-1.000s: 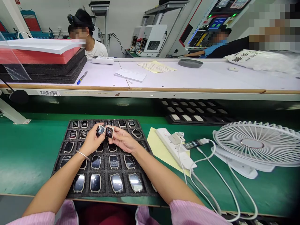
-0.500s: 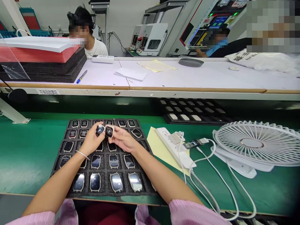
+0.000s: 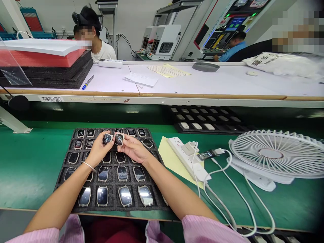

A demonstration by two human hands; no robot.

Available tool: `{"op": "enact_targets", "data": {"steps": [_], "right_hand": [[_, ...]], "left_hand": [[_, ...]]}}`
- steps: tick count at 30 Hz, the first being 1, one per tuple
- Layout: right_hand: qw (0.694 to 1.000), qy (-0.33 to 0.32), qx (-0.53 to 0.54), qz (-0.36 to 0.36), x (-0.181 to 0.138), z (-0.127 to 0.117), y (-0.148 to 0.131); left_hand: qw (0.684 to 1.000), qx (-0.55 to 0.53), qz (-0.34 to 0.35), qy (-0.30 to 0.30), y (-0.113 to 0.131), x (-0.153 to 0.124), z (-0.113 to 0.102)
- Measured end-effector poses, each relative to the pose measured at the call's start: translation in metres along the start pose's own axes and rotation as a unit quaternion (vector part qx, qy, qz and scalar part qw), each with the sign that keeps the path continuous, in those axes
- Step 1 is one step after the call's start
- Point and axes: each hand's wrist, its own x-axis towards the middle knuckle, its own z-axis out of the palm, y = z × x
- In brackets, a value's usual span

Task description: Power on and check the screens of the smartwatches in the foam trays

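Note:
My left hand (image 3: 97,152) is closed on a small watch body (image 3: 107,138) with a dark screen. Beside it my right hand (image 3: 134,149) pinches a second watch body (image 3: 118,139); the two pieces nearly touch. Both hands hover over the far half of a black foam tray (image 3: 63,168) on the green bench. Its pockets hold several more watch bodies (image 3: 124,195), screens up. A thin bracelet circles my left wrist.
A white power strip (image 3: 188,160) on yellow paper, a small device (image 3: 206,155) and white cables lie right of the tray. A white fan (image 3: 275,157) lies flat at the right. Another black tray (image 3: 205,119) sits behind. People sit beyond a raised white shelf (image 3: 177,86).
Both hands have stayed over the tray with the two watch bodies, tilting them slightly. The view has shifted a little.

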Motion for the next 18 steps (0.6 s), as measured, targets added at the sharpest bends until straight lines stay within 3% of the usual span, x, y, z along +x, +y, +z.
{"op": "enact_targets", "data": {"steps": [4, 8, 18], "right_hand": [[0.999, 0.039, 0.019, 0.014, 0.003, -0.005, -0.004], [0.997, 0.069, 0.007, 0.021, 0.004, -0.009, -0.005], [0.994, 0.091, -0.053, -0.003, 0.0, -0.001, -0.002]], "left_hand": [[0.989, -0.116, -0.094, -0.005, 0.006, -0.001, 0.0], [0.97, -0.203, -0.129, -0.019, 0.013, -0.001, -0.001], [0.974, -0.184, -0.125, -0.035, 0.009, 0.0, -0.002]]}}
